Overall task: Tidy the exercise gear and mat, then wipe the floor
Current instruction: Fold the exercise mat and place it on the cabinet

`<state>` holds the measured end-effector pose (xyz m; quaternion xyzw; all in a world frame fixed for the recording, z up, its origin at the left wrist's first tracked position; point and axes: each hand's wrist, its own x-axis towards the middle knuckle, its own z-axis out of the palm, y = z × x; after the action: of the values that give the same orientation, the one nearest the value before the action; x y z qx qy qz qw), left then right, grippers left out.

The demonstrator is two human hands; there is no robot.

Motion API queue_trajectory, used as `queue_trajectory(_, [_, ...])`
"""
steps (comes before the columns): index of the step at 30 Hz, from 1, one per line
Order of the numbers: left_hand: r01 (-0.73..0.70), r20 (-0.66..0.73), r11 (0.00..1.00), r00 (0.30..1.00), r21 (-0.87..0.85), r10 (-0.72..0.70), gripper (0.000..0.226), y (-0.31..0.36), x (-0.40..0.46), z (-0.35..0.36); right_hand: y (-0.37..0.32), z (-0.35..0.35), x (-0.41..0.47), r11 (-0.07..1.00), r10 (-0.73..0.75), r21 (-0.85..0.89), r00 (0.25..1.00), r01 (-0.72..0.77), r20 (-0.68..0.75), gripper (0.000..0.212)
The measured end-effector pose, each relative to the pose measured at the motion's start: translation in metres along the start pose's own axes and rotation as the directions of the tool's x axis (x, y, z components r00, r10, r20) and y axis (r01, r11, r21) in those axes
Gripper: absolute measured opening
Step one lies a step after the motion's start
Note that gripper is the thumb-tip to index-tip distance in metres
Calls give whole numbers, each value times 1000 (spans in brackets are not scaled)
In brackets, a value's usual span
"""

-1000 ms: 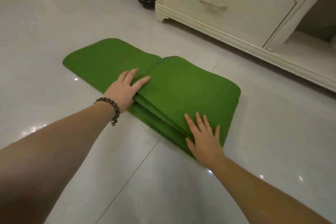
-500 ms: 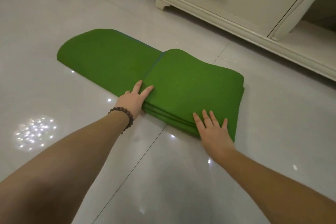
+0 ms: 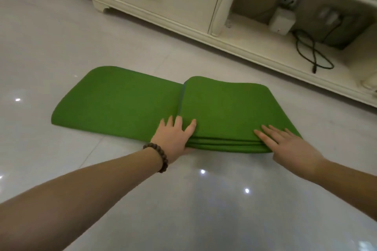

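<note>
Mat: green mat [image 3: 224,112] lies on the pale glossy floor [image 3: 61,36], partly folded; the folded stack of layers is under both hands, and one flat single layer runs out past the left hand.
Left hand: left hand [image 3: 173,137] sits at the near left corner of the stack, thumb laid on top of it, fingers spread onto the flat layer beside it, and the palm against the stack's edge; whether anything is tucked under the layers cannot be told.
Right hand: right hand [image 3: 289,146] lies flat on the near right corner of the stack, fingers straight and slightly spread, pressing the top layer down.
Change: half a second ago the view sat nearer the left end; now it has swung right, showing more of the cabinet's open shelf. Both hands stay on the same corners, and the stack looks pressed flatter.
Direction: the mat's long axis runs left to right in front of the person, rounded free end far out to the left of the grip, folded end to the right.
Wrist: dark bead bracelet [image 3: 160,157] on the left wrist, just behind the hand.
Beyond the mat: cream cabinet [image 3: 163,6] with a drawer; its open shelf holds a white adapter [image 3: 282,20] and a black looped cable [image 3: 312,51].
</note>
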<state>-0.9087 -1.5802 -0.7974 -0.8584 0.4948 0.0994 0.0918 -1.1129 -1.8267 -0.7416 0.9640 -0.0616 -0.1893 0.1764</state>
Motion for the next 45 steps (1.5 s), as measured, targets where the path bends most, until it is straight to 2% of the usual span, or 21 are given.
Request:
queue_trajectory(2, [-81, 6, 996, 997, 41, 81, 84, 36, 2, 1, 10, 43, -42, 993, 50, 104, 998, -46, -35, 121])
queue_trajectory(5, [-157, 65, 983, 986, 93, 151, 85, 77, 9, 11, -2, 102, -78, 950, 82, 295, 994, -98, 67, 130])
queue_trajectory(8, [-134, 162, 989, 979, 61, 123, 94, 98, 15, 30, -3, 130, -89, 892, 9, 452, 999, -32, 53, 97])
queue_trajectory(9, [-116, 182, 993, 977, 21, 110, 98, 100, 16, 36, 3, 131, -91, 815, 65, 574, 997, -79, 46, 86])
queue_trajectory(10, [-105, 188, 994, 976, -11, 106, 101, 100, 16, 41, 10, 131, -95, 693, 229, 701, 973, -171, 10, 78])
queue_trajectory(12, [-105, 167, 994, 980, -31, 109, 103, 97, 18, 50, 33, 132, -102, 370, 591, 846, 800, -383, 104, 64])
queue_trajectory(13, [-108, 152, 994, 982, -26, 111, 103, 95, 19, 52, 43, 133, -105, 227, 633, 855, 738, -466, 235, 59])
queue_trajectory(15, [-105, 138, 994, 984, -37, 109, 102, 93, 19, 56, 49, 141, -103, -97, 501, 841, 705, -532, 503, 53])
queue_trajectory(16, [-103, 134, 993, 985, -53, 109, 102, 92, 19, 57, 48, 144, -99, -238, 430, 816, 697, -527, 575, 50])
queue_trajectory(18, [-94, 125, 991, 986, -95, 105, 102, 91, 19, 57, 46, 143, -92, -374, 393, 782, 678, -499, 621, 42])
queue_trajectory(22, [-88, 108, 986, 989, -138, 104, 100, 88, 20, 59, 45, 144, -96, -448, 360, 754, 675, -480, 644, 32])
queue_trajectory(24, [-100, 103, 985, 988, -140, 115, 98, 87, 19, 60, 37, 150, -100, -408, 338, 740, 664, -535, 667, 36])
queue_trajectory(25, [-105, 95, 985, 988, -140, 119, 97, 87, 19, 61, 32, 154, -99, -321, 353, 739, 649, -592, 673, 37])
queue_trajectory(28, [-120, 64, 980, 989, -156, 132, 97, 86, 18, 63, 26, 152, -91, 130, 480, 674, 641, -727, 599, 42])
queue_trajectory(29, [-125, 73, 979, 988, -159, 138, 96, 85, 18, 62, 25, 148, -90, 196, 535, 660, 643, -725, 547, 46])
queue_trajectory(31, [-136, 100, 982, 984, -130, 149, 95, 85, 20, 59, 20, 145, -91, 362, 620, 716, 728, -596, 293, 59])
queue_trajectory(33, [-148, 127, 986, 979, -70, 156, 97, 89, 18, 56, 8, 139, -92, 637, 494, 673, 870, -375, 18, 73])
queue_trajectory(34, [-152, 127, 986, 979, -61, 159, 99, 92, 16, 56, 1, 136, -91, 729, 383, 619, 924, -294, -13, 81])
queue_trajectory(36, [-141, 93, 987, 985, -77, 148, 105, 97, 11, 57, -11, 133, -83, 825, 239, 507, 967, -248, 85, 98])
queue_trajectory(39, [-132, -3, 990, 991, -38, 132, 117, 99, 7, 56, -26, 131, -70, 886, 212, 379, 960, -267, 183, 112])
queue_trajectory(45, [-107, -170, 994, 980, -34, 99, 123, 84, 5, 45, -32, 122, -51, 884, 253, 386, 964, -264, 79, 112])
